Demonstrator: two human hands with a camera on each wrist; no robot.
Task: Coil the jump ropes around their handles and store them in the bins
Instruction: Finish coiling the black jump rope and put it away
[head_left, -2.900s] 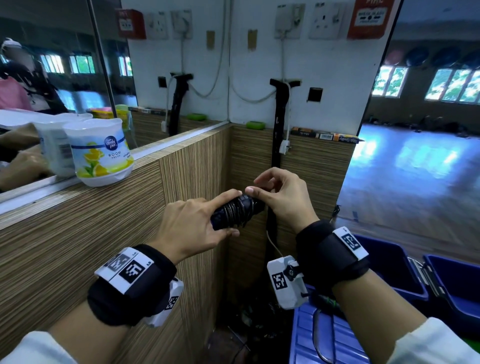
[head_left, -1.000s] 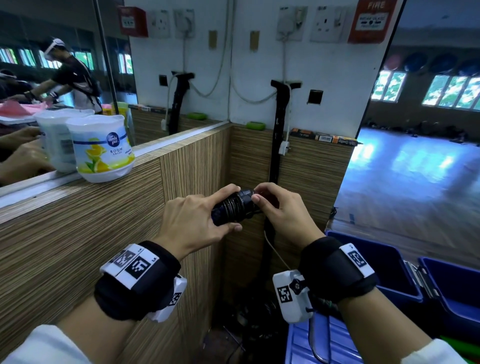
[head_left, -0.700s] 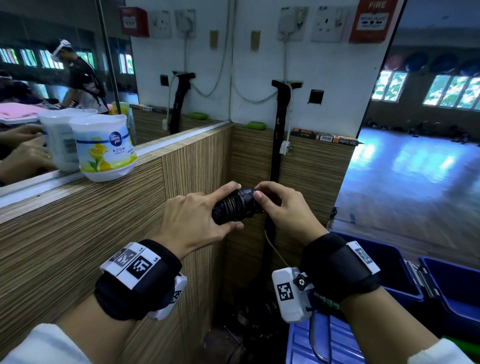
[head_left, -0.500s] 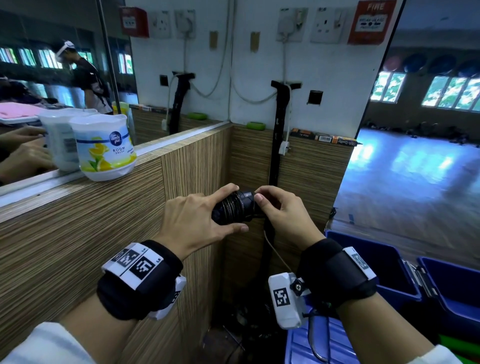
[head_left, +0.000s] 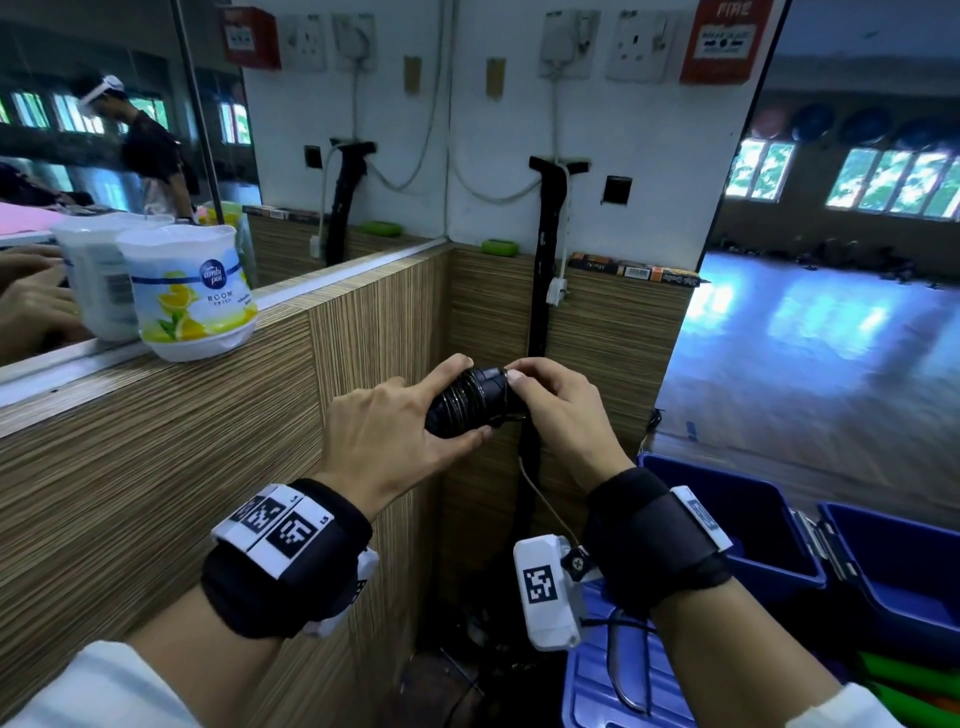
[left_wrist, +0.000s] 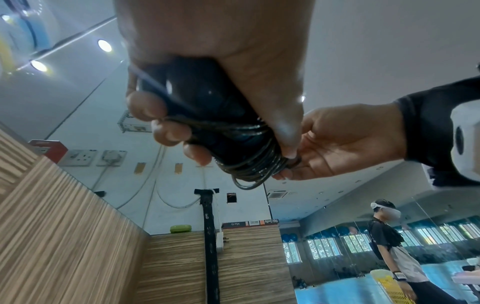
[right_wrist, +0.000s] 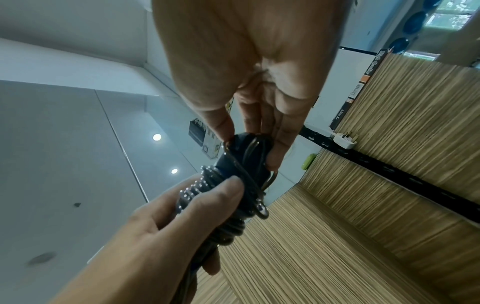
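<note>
I hold black jump rope handles (head_left: 467, 402) at chest height, with thin dark cord coiled in many turns around them. My left hand (head_left: 395, 441) grips the coiled bundle (left_wrist: 233, 144), thumb below and index finger lying along the top. My right hand (head_left: 556, 410) pinches the cord end (right_wrist: 249, 152) at the bundle's right tip, thumb and fingers curled round it. Open blue bins (head_left: 769, 540) stand on the floor at the lower right, below my right wrist.
A striped wooden partition (head_left: 156, 467) runs along my left and ahead, with a room freshener tub (head_left: 189, 293) on its ledge by a mirror. A black pole (head_left: 543, 291) stands in the corner. A ribbed blue lid (head_left: 613, 691) lies beneath my right wrist.
The bundle and both hands have stayed nearly in place over the last second. Since 2.9 s ago my left index finger has shifted along the coil and my right fingers have closed on the tip.
</note>
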